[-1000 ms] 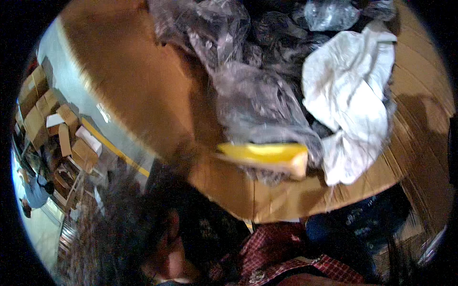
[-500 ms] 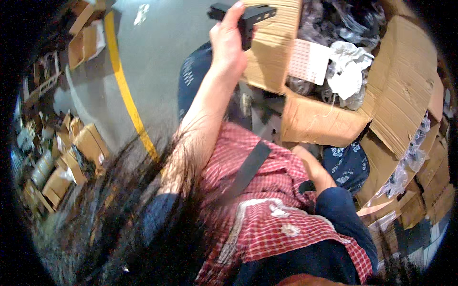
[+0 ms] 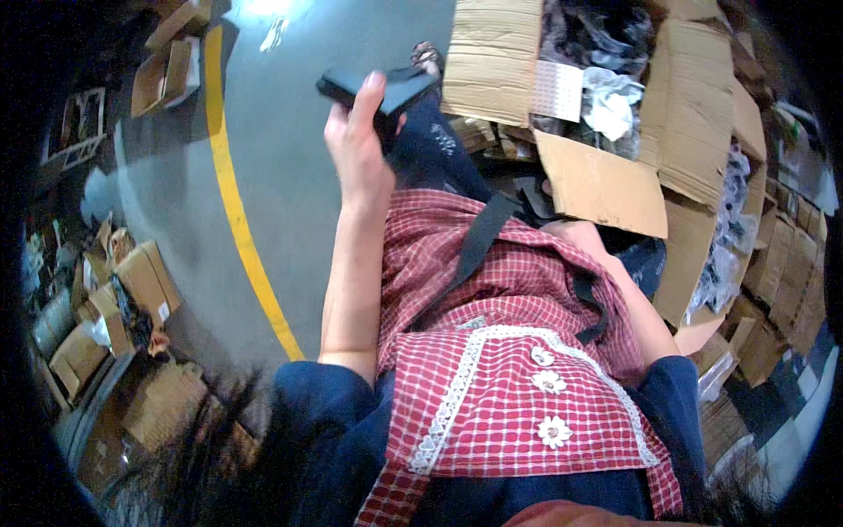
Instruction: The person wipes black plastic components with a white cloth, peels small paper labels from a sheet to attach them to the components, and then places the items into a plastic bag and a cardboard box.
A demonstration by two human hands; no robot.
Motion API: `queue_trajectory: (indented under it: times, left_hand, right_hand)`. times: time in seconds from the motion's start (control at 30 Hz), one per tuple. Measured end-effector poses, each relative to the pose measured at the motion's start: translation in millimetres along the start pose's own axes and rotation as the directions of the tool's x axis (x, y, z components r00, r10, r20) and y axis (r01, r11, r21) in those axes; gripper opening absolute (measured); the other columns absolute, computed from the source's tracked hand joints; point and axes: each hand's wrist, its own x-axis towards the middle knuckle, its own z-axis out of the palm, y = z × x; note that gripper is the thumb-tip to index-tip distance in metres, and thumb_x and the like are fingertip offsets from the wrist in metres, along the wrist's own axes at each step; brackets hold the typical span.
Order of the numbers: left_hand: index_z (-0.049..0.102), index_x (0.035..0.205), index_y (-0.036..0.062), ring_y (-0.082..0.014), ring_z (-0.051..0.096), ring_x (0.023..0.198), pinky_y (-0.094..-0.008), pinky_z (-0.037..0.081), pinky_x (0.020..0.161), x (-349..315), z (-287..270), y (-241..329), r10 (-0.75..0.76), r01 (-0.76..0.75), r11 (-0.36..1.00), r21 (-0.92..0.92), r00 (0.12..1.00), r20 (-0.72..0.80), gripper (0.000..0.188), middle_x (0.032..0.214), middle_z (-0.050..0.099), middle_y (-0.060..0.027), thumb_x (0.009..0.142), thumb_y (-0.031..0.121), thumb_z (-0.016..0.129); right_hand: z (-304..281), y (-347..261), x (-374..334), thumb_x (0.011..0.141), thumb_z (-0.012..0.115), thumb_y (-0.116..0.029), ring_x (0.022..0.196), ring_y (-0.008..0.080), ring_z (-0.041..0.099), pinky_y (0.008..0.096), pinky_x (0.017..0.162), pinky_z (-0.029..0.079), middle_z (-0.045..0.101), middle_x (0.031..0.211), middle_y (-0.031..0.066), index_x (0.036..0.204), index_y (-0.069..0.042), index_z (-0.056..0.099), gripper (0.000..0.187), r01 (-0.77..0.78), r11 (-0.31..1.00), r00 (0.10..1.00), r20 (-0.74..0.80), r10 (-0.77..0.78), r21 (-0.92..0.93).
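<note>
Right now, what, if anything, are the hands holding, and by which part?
The left hand holds a black object near its middle, thumb across it. Whether the right hand, partly hidden, holds anything cannot be told.

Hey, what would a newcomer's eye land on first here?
Probably the red checked apron with white flowers, filling the lower middle. Above it, left of centre, the left hand grips a black object. A yellow stripe runs down the left side, and an open cardboard box holding crumpled plastic stands upper right.
</note>
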Motion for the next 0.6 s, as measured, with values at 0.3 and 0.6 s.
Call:
queue_trajectory:
  times: [0.3, 0.6]
  left_hand:
    - [0.059, 0.113, -0.0010, -0.0126, 0.063, 0.085, -0.0294, 0.055, 0.072, -68, 34, 6, -0.205, 0.189, 0.979, 0.079, 0.889, 0.408, 0.036, 0.099, 0.065, -0.0044, 0.100, 0.033, 0.063]
    - [0.063, 0.114, 0.0003, -0.0127, 0.064, 0.088, -0.0288, 0.052, 0.084, -69, 94, -41, -0.370, 0.308, 0.927, 0.214, 0.649, 0.665, 0.023, 0.100, 0.068, -0.0038, 0.100, 0.017, 0.058]
  right_hand:
    - [-151, -109, -77, 0.074, 0.052, -0.002, 0.077, 0.0191, 0.061, 0.0301, 0.075, 0.049, 0.065, 0.080, 0.0110, 0.080, 0.006, 0.066, 0.017, 0.417, 0.581, 0.525, -0.707, 0.474, 0.699]
    - [-181, -96, -77, 0.065, 0.065, -0.015, 0.083, 0.0184, 0.061, 0.0278, 0.080, 0.046, 0.063, 0.088, 0.0083, 0.090, 0.000, 0.063, 0.029, 0.614, 0.336, 0.593, -0.698, 0.401, 0.715]
